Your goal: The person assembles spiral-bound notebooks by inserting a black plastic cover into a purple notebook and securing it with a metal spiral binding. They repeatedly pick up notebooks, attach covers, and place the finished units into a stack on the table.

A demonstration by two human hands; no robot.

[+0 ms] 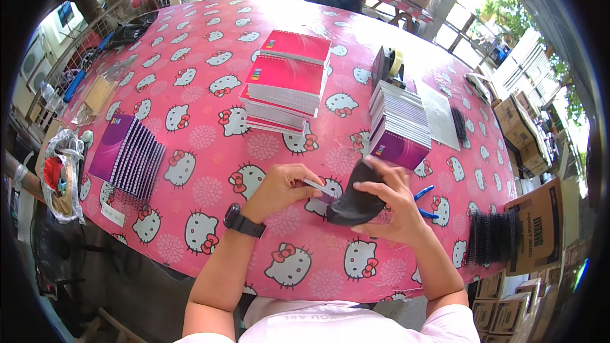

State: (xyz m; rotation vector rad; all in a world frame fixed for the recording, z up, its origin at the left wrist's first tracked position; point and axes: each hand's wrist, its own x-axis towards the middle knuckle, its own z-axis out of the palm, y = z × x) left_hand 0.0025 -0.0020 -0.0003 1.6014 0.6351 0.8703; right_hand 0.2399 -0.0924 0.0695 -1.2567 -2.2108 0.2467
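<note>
My left hand [286,189], with a dark watch on its wrist, pinches a thin, small notebook [324,189] by its edge, so it shows as a narrow white and purple strip. Close to its right, my right hand [394,200] grips a dark, curved black piece [352,198] that is smeared by motion; its exact kind cannot be made out. The black piece hides part of the notebook's right end. Just right of my right hand lies a blue-handled tool [427,215], partly hidden behind the hand.
Pink notebooks [286,76] are piled at the middle back. Purple notebooks stand in a row at right [399,146] and another at left [113,143]. A tape dispenser [395,67] stands behind the right row. Black spiral coils [492,238] and a cardboard box [537,228] flank the right edge.
</note>
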